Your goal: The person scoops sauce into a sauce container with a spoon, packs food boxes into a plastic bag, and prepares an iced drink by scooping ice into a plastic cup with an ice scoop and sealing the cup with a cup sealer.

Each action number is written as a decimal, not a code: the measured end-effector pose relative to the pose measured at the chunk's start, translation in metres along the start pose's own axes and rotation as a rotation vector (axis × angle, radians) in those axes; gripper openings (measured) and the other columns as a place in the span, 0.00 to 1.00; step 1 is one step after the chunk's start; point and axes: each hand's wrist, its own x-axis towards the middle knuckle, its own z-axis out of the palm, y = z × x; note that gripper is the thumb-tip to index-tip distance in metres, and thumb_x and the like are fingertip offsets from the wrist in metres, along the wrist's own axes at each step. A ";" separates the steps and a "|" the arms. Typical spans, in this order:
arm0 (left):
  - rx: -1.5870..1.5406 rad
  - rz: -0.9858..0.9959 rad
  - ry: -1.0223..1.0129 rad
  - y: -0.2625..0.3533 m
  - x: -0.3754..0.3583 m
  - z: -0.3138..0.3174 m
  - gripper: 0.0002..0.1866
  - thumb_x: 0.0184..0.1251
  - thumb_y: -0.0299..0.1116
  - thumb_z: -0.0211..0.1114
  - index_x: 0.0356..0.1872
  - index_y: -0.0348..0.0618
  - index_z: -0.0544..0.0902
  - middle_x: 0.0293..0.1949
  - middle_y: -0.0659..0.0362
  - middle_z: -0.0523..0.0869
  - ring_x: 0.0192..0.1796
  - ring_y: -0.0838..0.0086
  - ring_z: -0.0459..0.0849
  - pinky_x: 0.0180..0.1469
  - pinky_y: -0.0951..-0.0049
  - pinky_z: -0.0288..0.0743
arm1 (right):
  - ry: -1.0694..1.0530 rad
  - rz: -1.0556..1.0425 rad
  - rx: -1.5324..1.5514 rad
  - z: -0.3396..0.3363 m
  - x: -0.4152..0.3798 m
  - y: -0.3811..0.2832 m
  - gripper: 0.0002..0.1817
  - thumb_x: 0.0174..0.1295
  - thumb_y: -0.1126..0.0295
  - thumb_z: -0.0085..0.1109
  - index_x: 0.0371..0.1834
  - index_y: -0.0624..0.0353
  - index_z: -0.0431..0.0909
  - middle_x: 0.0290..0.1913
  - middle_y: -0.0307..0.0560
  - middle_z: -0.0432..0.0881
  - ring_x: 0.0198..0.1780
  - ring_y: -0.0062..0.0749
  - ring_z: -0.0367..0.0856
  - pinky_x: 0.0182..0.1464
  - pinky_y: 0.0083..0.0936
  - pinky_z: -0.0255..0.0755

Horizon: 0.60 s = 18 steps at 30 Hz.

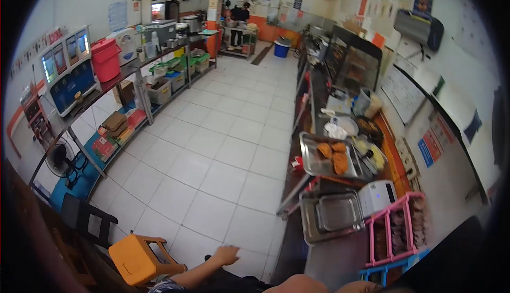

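My left hand (227, 255) is held low over the tiled floor at the bottom middle, its arm reaching in from the lower left. Its fingers look loosely stretched, and nothing shows in them. An orange plastic stool (133, 258) stands just left of that forearm. Bare skin shows at the bottom edge right of centre, but no fingers of my right hand can be made out there. On the counter to the right, a metal tray (313, 161) holds several fried pieces (340, 161). Nearer me is another metal tray (309, 229), with a smaller one inside.
A pink rack (393, 197) and a white box-shaped device (378, 197) stand on the right counter. Shelving with a red bucket (106, 61) and lidded tubs runs along the left. White floor tiles (223, 160) lie between. A person (240, 16) stands at the far end near a blue bucket (281, 50).
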 end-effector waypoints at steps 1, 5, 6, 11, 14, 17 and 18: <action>0.032 -0.126 -0.151 -0.034 -0.005 -0.003 0.26 0.59 0.50 0.56 0.55 0.47 0.70 0.52 0.52 0.76 0.54 0.59 0.75 0.52 0.58 0.70 | 0.026 0.031 -0.013 -0.003 -0.007 0.010 0.17 0.55 0.59 0.51 0.30 0.64 0.79 0.23 0.47 0.78 0.25 0.39 0.76 0.31 0.32 0.69; -0.122 -0.275 -0.242 -0.143 -0.021 -0.009 0.29 0.57 0.54 0.57 0.55 0.46 0.70 0.52 0.51 0.76 0.55 0.60 0.75 0.54 0.57 0.69 | -0.292 -0.367 0.952 -0.188 0.050 -0.187 0.26 0.47 0.60 0.64 0.52 0.53 0.75 0.41 0.57 0.80 0.40 0.40 0.81 0.45 0.35 0.71; -0.132 -0.282 -0.246 -0.159 -0.021 -0.016 0.29 0.57 0.54 0.57 0.55 0.46 0.70 0.52 0.51 0.76 0.55 0.60 0.75 0.54 0.57 0.69 | -0.479 -0.313 1.006 -0.226 0.041 -0.259 0.29 0.46 0.53 0.62 0.53 0.50 0.74 0.33 0.52 0.81 0.40 0.46 0.80 0.49 0.37 0.70; -0.250 -0.262 -0.020 -0.227 -0.001 -0.048 0.29 0.58 0.54 0.56 0.54 0.43 0.71 0.51 0.49 0.76 0.53 0.57 0.75 0.54 0.59 0.69 | -0.563 -1.123 1.098 -0.356 0.013 -0.503 0.40 0.52 0.55 0.59 0.66 0.56 0.52 0.36 0.52 0.81 0.37 0.45 0.79 0.40 0.33 0.72; -0.586 -0.081 0.109 -0.296 0.028 -0.047 0.33 0.58 0.56 0.55 0.58 0.42 0.69 0.51 0.45 0.76 0.54 0.52 0.74 0.54 0.62 0.68 | -0.399 -0.983 1.496 -0.452 0.032 -0.587 0.44 0.53 0.64 0.60 0.69 0.56 0.43 0.39 0.48 0.79 0.35 0.37 0.79 0.38 0.29 0.73; -0.535 -0.119 0.072 -0.446 0.095 0.014 0.35 0.55 0.61 0.55 0.57 0.43 0.71 0.53 0.47 0.76 0.57 0.55 0.72 0.59 0.64 0.64 | -0.116 -0.858 1.891 -0.533 0.062 -0.658 0.42 0.53 0.72 0.60 0.69 0.55 0.45 0.40 0.45 0.78 0.33 0.29 0.78 0.36 0.25 0.73; -0.574 -0.244 0.081 -0.498 0.094 -0.001 0.35 0.55 0.61 0.55 0.56 0.44 0.72 0.53 0.47 0.76 0.57 0.57 0.72 0.60 0.65 0.63 | -0.010 -0.812 1.967 -0.546 0.069 -0.685 0.39 0.52 0.75 0.59 0.68 0.54 0.51 0.40 0.43 0.77 0.32 0.25 0.78 0.35 0.24 0.72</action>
